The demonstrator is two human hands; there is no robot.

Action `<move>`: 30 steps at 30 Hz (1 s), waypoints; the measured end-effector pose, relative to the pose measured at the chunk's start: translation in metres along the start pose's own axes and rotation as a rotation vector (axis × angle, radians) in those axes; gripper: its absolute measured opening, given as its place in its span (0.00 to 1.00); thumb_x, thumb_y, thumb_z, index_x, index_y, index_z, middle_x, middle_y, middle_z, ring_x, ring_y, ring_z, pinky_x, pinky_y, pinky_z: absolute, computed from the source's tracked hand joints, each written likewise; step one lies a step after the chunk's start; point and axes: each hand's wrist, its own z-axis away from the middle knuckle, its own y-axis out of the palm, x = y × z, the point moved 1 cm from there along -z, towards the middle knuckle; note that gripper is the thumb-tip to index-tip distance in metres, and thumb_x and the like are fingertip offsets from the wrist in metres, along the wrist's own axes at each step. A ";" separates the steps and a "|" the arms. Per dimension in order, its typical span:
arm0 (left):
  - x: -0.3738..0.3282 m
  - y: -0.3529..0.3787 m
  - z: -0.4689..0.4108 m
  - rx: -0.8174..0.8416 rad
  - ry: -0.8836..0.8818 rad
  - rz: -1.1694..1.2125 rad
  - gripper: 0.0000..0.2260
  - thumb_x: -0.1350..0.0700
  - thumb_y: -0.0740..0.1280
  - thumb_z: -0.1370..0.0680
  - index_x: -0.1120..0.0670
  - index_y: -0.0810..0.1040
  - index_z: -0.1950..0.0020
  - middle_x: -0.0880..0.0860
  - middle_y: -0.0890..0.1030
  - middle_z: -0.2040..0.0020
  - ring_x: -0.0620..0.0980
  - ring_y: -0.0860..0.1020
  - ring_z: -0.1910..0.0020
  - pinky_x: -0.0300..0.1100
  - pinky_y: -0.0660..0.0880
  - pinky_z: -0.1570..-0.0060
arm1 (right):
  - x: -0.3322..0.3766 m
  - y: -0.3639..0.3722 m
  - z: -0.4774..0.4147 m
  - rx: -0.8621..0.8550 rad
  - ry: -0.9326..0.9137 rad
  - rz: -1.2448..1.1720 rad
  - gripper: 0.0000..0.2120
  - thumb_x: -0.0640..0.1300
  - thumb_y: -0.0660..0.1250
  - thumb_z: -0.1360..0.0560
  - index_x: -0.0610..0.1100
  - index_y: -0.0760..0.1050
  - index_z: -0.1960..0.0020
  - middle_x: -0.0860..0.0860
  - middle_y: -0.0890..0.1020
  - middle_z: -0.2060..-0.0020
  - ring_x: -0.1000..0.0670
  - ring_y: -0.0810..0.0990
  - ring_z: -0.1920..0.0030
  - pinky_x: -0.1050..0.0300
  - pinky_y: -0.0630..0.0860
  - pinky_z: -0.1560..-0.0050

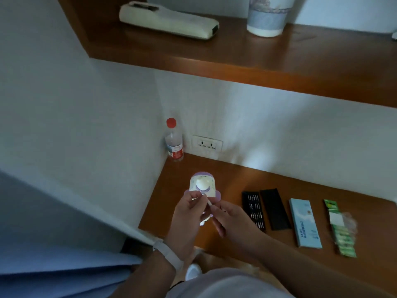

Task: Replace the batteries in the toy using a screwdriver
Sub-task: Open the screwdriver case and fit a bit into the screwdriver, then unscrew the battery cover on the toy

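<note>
Both hands are busy left of the black bit case (253,208): left hand (189,214) grips the purple-white toy (203,186) by its near end, right hand (232,218) pinches a thin white screwdriver (207,200), tip on the toy.

The desk (236,181) and the shelf (236,61) at twelve o'clock are varnished wood with a soft gloss. The toy (203,186) is smooth plastic. At three o'clock of it, the black bit tray (253,208) looks matt, the blue box (305,222) is card (faintly satin), and the battery pack (339,226) carries crinkled clear film. The bottle (174,145) is clear plastic.
</note>
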 end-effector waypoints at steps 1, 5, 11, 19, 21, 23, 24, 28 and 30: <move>0.002 -0.005 -0.003 0.010 -0.012 0.009 0.05 0.56 0.66 0.18 0.52 0.78 0.42 0.49 0.86 0.47 0.44 0.85 0.49 0.37 0.81 0.55 | 0.000 0.004 -0.001 -0.027 0.006 -0.004 0.19 0.53 0.58 0.17 0.38 0.77 0.47 0.49 0.73 0.72 0.54 0.68 0.72 0.59 0.67 0.66; 0.008 -0.022 -0.015 0.054 -0.007 -0.030 0.04 0.55 0.66 0.18 0.50 0.80 0.45 0.48 0.86 0.50 0.44 0.85 0.50 0.36 0.80 0.55 | 0.000 0.015 -0.002 -0.090 0.005 -0.044 0.17 0.52 0.59 0.17 0.38 0.77 0.51 0.49 0.72 0.71 0.53 0.68 0.71 0.59 0.67 0.66; 0.019 -0.047 -0.044 -0.101 0.069 -0.347 0.05 0.48 0.67 0.19 0.43 0.75 0.44 0.43 0.80 0.45 0.45 0.80 0.45 0.28 0.75 0.61 | 0.002 0.009 -0.014 -0.219 0.115 -0.195 0.13 0.46 0.59 0.16 0.42 0.75 0.54 0.50 0.70 0.72 0.52 0.67 0.70 0.61 0.67 0.68; 0.050 -0.058 -0.080 0.101 -0.312 -0.283 0.30 0.37 0.66 0.22 0.45 0.63 0.23 0.49 0.71 0.27 0.55 0.70 0.28 0.56 0.65 0.29 | 0.007 -0.003 -0.061 -0.393 0.474 -0.576 0.17 0.43 0.57 0.16 0.39 0.70 0.63 0.48 0.63 0.77 0.51 0.59 0.72 0.57 0.59 0.67; 0.056 -0.057 -0.085 0.218 -0.380 -0.165 0.25 0.36 0.66 0.24 0.43 0.70 0.30 0.48 0.78 0.32 0.52 0.75 0.33 0.57 0.64 0.27 | -0.010 -0.003 -0.069 -0.435 0.449 -0.730 0.18 0.43 0.59 0.17 0.40 0.70 0.65 0.50 0.63 0.79 0.52 0.58 0.73 0.58 0.58 0.68; 0.061 -0.056 -0.090 0.256 -0.401 -0.097 0.23 0.36 0.68 0.28 0.42 0.73 0.35 0.48 0.80 0.36 0.49 0.78 0.37 0.54 0.65 0.30 | -0.028 -0.002 -0.075 -0.453 0.377 -0.838 0.16 0.43 0.61 0.19 0.42 0.70 0.66 0.51 0.62 0.77 0.53 0.58 0.74 0.58 0.60 0.68; 0.065 -0.055 -0.093 0.260 -0.398 -0.083 0.24 0.37 0.69 0.29 0.41 0.74 0.36 0.48 0.81 0.36 0.49 0.78 0.38 0.52 0.66 0.31 | -0.036 -0.002 -0.079 -0.459 0.351 -0.872 0.16 0.43 0.61 0.21 0.43 0.70 0.67 0.51 0.62 0.77 0.53 0.58 0.74 0.58 0.61 0.69; 0.078 -0.053 -0.102 0.299 -0.377 -0.030 0.25 0.38 0.70 0.30 0.41 0.74 0.34 0.47 0.83 0.38 0.49 0.79 0.37 0.48 0.73 0.38 | -0.056 -0.006 -0.093 -0.462 0.314 -0.939 0.17 0.44 0.64 0.25 0.45 0.74 0.72 0.52 0.62 0.76 0.53 0.58 0.76 0.60 0.62 0.72; 0.083 -0.053 -0.106 0.312 -0.362 -0.024 0.25 0.38 0.70 0.29 0.41 0.74 0.33 0.46 0.84 0.39 0.49 0.79 0.36 0.48 0.74 0.40 | -0.062 -0.006 -0.096 -0.451 0.319 -0.946 0.18 0.44 0.63 0.25 0.45 0.73 0.73 0.52 0.62 0.77 0.53 0.57 0.76 0.60 0.61 0.73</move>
